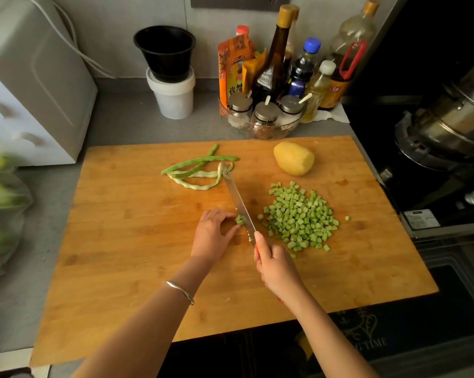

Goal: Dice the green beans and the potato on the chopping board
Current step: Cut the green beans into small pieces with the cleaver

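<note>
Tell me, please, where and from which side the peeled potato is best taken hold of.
Probably across its thick middle, fingers and thumb spanning the short width. The potato lies on its side, alone on the chopping board, so coming down from above on the near side looks easiest; the spice jars stand close behind it.

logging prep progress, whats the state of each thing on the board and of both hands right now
potato, whole, uncut, looks peeled
long green beans, uncut, in a loose tangle
diced beans, heaped right of the knife
bean stub, short, pressed up against the blade
knife, in use, blade beside the stub
left hand, holds the bean stub
right hand, grips the knife handle
</note>
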A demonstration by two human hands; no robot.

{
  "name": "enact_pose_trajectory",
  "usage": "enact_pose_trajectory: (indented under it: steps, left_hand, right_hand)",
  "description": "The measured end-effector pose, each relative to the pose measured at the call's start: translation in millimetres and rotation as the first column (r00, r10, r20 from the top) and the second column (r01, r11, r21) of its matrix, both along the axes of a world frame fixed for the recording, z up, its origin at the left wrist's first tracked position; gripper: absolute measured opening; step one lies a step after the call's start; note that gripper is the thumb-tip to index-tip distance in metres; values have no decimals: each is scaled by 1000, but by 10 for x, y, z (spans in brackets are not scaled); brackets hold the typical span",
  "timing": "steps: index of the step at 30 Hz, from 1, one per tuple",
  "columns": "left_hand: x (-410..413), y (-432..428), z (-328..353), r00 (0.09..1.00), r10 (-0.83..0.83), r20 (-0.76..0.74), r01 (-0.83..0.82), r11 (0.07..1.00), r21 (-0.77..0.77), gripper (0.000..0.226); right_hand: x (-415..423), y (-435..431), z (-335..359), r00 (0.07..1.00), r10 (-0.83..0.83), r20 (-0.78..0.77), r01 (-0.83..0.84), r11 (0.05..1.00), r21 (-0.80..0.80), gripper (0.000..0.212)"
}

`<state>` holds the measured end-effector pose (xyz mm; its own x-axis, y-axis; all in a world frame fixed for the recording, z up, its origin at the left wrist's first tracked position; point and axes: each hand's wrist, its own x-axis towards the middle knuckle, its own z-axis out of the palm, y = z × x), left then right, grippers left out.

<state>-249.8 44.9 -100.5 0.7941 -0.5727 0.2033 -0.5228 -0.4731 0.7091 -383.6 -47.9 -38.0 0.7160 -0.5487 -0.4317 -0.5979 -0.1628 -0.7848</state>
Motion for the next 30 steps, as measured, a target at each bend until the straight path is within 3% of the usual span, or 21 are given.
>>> enact_pose_trajectory:
  steps: [8, 15, 30]
  left_hand:
    - [16, -60, 18, 1000, 10, 12, -11, 1000, 30, 24]
    - [30, -74, 8, 1000, -13, -13, 13, 999, 46, 22]
    - [19, -43, 4, 1000, -19, -9, 19, 1000, -16, 16]
  right_hand:
    - [-24, -152, 68, 997, -60, 40, 59, 998, 34, 56]
    - [-53, -123, 62, 999, -1, 35, 0, 999, 37, 56]
    - [105, -68, 26, 994, -12, -110, 11, 1000, -7, 62]
